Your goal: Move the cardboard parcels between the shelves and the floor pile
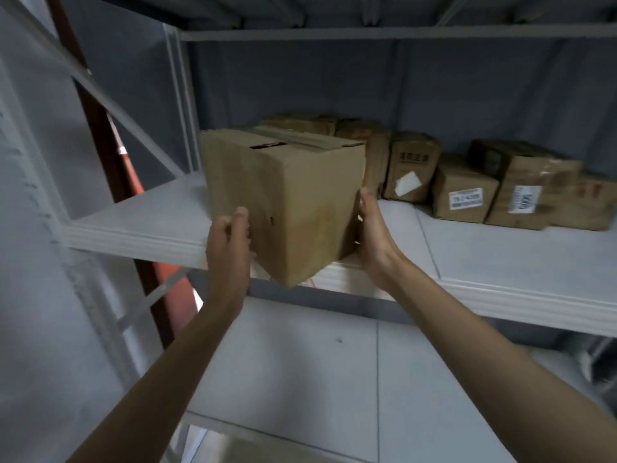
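A brown cardboard parcel [287,202] with tape across its top is held between my hands at the front edge of the white middle shelf [500,262], one lower corner jutting past the edge. My left hand [228,242] grips its left face, thumb curled against the cardboard. My right hand [372,235] presses flat on its right side with straight fingers. Several more cardboard parcels [464,195] stand in a row along the back of the same shelf, some bearing white labels.
A grey upright post [182,101] and diagonal braces frame the shelf's left end. Another white shelf [334,379] lies below. The shelf above [367,33] roofs the bay. An orange-red frame [133,182] shows behind on the left.
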